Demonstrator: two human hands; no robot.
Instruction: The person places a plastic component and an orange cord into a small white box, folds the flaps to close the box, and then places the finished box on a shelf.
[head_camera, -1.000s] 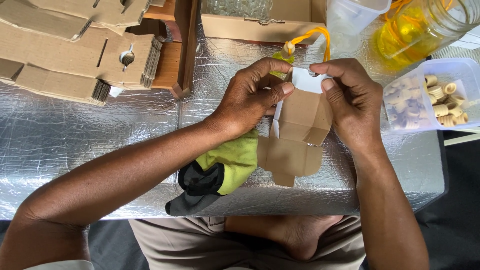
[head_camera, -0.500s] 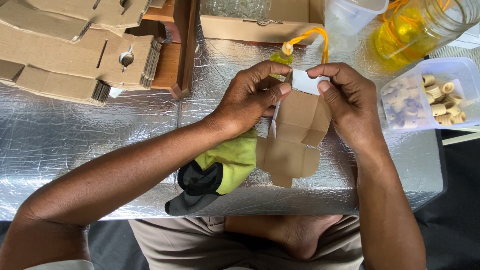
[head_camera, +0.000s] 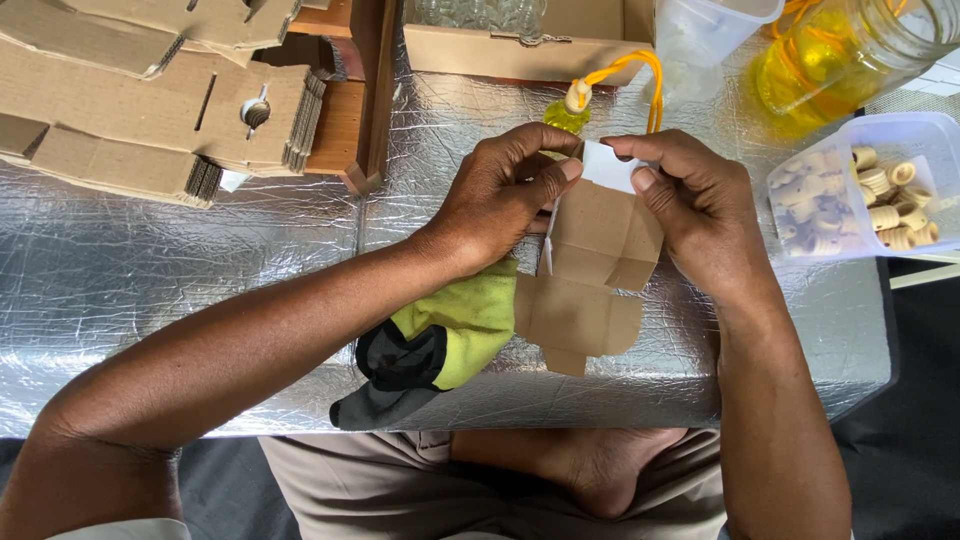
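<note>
Both my hands hold a small brown cardboard box blank (head_camera: 598, 262) with a white inner face, partly folded, above the foil-covered table (head_camera: 180, 300). My left hand (head_camera: 500, 190) pinches its upper left edge. My right hand (head_camera: 690, 200) grips the upper right corner by the white flap. Lower flaps of the blank hang open toward me. A small yellow bottle (head_camera: 568, 110) with a cork and an orange cord stands just behind my hands. A yellow-green and black cloth (head_camera: 435, 345) lies under my left wrist.
Stacks of flat cardboard blanks (head_camera: 150, 100) lie at the far left beside a wooden block (head_camera: 350, 110). A cardboard carton (head_camera: 520, 40) sits at the back. A clear tub of corks (head_camera: 865, 190), a large yellow jar (head_camera: 840, 50) and a plastic container (head_camera: 705, 35) stand at the right.
The box blank has been folded slightly further, with my fingers shifting along its top edge. My hands stay in the same place.
</note>
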